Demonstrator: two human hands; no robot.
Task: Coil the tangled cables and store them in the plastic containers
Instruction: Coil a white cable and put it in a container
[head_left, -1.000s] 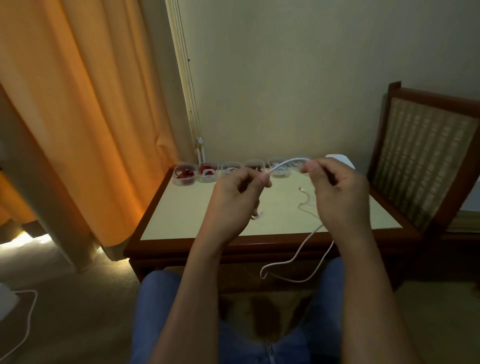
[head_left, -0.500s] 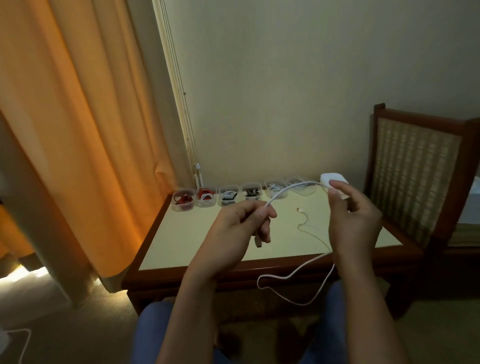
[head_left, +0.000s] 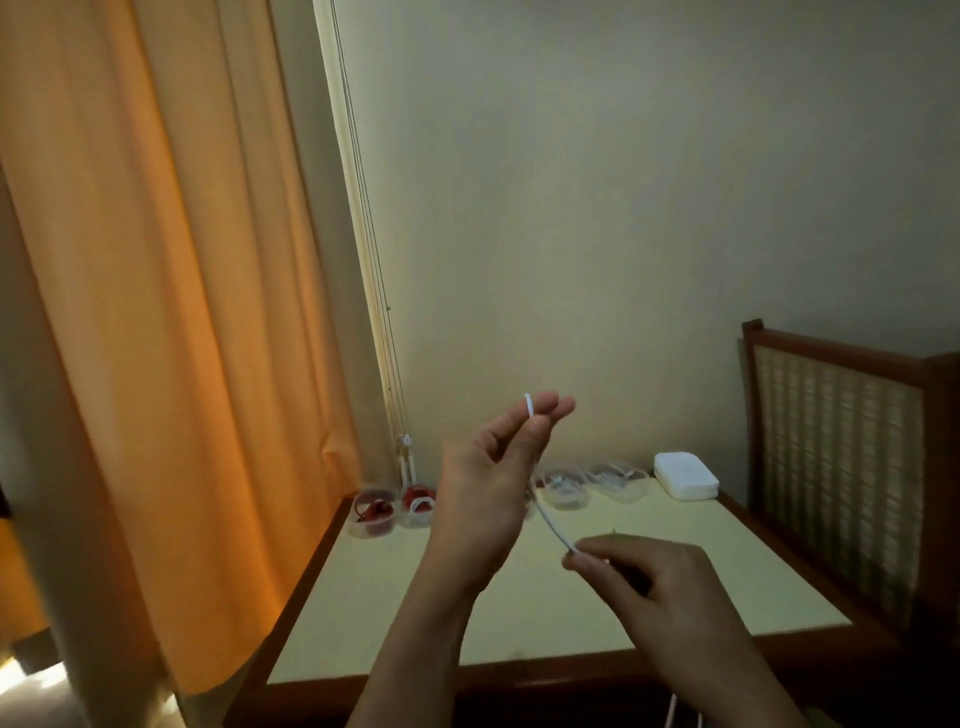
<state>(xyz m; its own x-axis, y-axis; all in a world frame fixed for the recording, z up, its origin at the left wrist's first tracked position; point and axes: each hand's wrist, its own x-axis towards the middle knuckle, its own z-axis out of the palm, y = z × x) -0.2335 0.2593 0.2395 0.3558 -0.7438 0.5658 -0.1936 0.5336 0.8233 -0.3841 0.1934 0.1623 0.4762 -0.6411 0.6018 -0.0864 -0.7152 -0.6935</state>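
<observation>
My left hand (head_left: 493, 483) is raised above the table and pinches one end of a white cable (head_left: 551, 522) between thumb and fingertips, the tip poking out above the fingers. The cable runs down and right to my right hand (head_left: 654, 582), which pinches it lower, just over the tabletop. More of the cable hangs below the table's front edge at the bottom right. A row of small clear plastic containers (head_left: 566, 488) lines the table's back edge; the two leftmost (head_left: 374, 512) hold red cables, others hold white ones.
The pale-topped wooden table (head_left: 395, 597) stands against the wall. A white box (head_left: 684, 475) sits at its back right corner. A wooden chair with a woven back (head_left: 841, 467) stands to the right, an orange curtain (head_left: 156, 312) to the left.
My left hand rose with the cable end and turned palm up. My right hand dropped lower and slid down the cable. The camera tilted upward.
</observation>
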